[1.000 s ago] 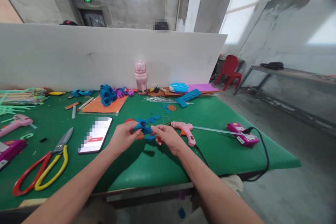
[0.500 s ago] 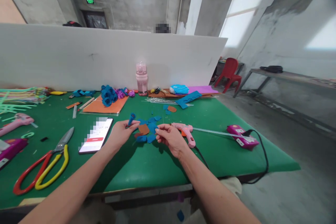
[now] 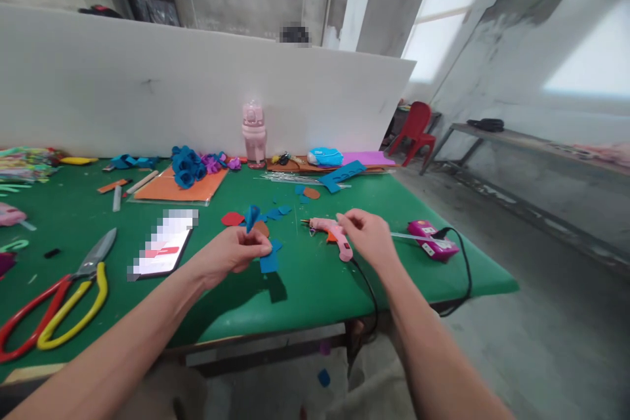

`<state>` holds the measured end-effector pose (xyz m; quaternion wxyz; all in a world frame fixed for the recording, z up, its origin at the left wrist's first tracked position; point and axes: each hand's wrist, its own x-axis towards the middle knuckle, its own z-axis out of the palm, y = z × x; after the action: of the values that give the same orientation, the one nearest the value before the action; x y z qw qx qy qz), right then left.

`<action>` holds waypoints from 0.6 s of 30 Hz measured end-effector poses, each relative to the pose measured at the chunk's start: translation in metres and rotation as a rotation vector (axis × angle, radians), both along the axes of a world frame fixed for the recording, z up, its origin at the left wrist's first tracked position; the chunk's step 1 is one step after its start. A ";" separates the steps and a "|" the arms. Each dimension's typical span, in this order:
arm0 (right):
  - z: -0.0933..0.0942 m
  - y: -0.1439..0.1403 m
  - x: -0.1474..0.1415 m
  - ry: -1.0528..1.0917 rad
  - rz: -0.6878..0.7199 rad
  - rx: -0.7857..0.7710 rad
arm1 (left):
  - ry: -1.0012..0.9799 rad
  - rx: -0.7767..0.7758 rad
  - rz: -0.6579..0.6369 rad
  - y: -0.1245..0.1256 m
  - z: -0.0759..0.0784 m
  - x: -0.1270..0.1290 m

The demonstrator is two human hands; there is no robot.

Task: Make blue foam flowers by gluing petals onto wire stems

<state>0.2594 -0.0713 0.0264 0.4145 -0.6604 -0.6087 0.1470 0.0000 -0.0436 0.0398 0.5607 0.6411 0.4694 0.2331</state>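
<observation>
1. Left hand (image 3: 240,248): pinching the blue roll (image 3: 252,216), which sticks up above the fingers, held over the table (image 3: 308,292).
2. Right hand (image 3: 367,235): fingers curled, tips at the back of the glue gun (image 3: 344,248). Can't tell if it's gripping or only touching.
3. Gun lies on the table, nozzle toward the roll, glue stick (image 3: 408,236) out the back, near the purple box (image 3: 444,249).
4. Around the left hand: red piece (image 3: 232,218), brown piece (image 3: 260,228), blue pieces (image 3: 284,210). A blue square (image 3: 269,264) sits just below the fingertips; held or lying, can't tell.
5. Farther out: scissors (image 3: 101,251), phone (image 3: 165,261); blue flowers (image 3: 187,169) on the orange sheet (image 3: 170,191).
6. Progress, my read: flowers look finished, roll looks partly built. Left: loose pieces, flat and apparently unattached. Glue on the roll: can't tell.
</observation>
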 end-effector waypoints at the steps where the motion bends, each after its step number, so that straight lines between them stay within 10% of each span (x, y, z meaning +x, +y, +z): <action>1: -0.001 -0.002 0.014 -0.102 -0.039 -0.045 | 0.022 -0.004 -0.062 0.000 -0.002 0.001; 9: -0.033 0.003 0.042 -0.307 0.013 -0.426 | 0.222 0.118 -0.130 0.009 -0.034 0.009; 18: -0.028 0.015 0.021 -0.371 0.018 -0.478 | 0.506 0.340 -0.073 0.007 -0.029 0.010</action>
<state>0.2804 -0.0559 -0.0012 0.1277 -0.7493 -0.6280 0.1668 0.0101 -0.0361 0.0104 0.3187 0.7797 0.5252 0.1211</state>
